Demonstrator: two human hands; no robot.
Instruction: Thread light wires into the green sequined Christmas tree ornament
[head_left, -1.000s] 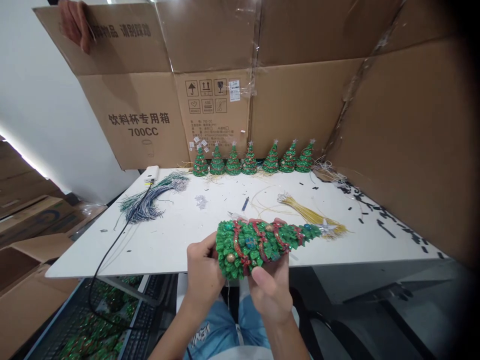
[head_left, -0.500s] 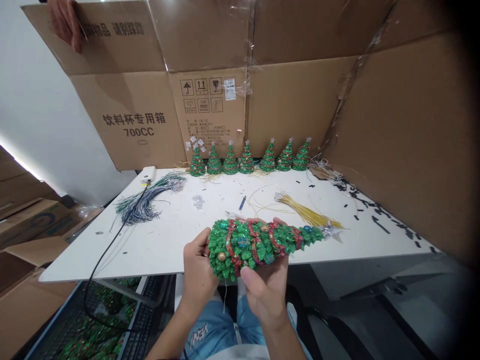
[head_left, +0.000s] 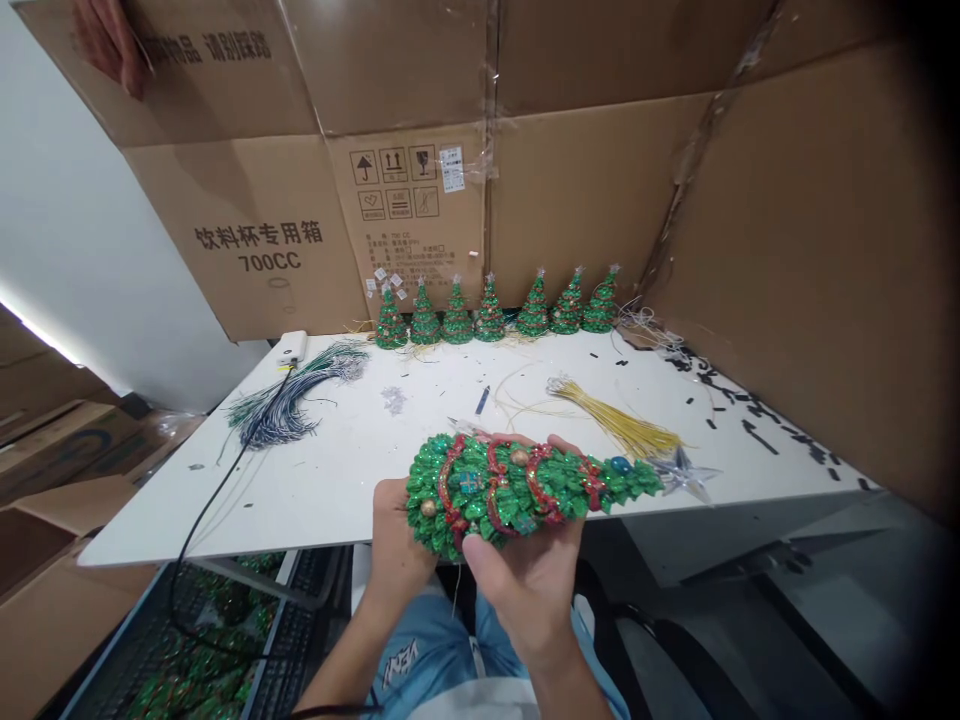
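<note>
A glittery green Christmas tree ornament (head_left: 487,490) with red garlands lies on its side in my hands, above the table's front edge. Its clear star (head_left: 684,474) points to the right. My right hand (head_left: 532,580) is wrapped round the tree's middle from below, thumb on the near side. At the wide base, my left hand (head_left: 401,545) is curled against the tree; its fingertips are hidden behind the base. A thin wire (head_left: 456,588) hangs below the base. Just behind the tree, a slim pointed tool (head_left: 463,425) lies partly hidden.
Several small trees (head_left: 491,312) stand along the cardboard wall (head_left: 585,200). The white table (head_left: 337,500) bears dark wires (head_left: 281,415), yellow wires (head_left: 619,415), a blue pen-like item (head_left: 482,400) and black bits (head_left: 757,435). A crate (head_left: 277,640) holds more trees. Another person's hand (head_left: 112,45) rests on the cardboard.
The tree has shifted slightly and turned a little, its star now further right. Both hands keep their places on it. The whole view has moved slightly.
</note>
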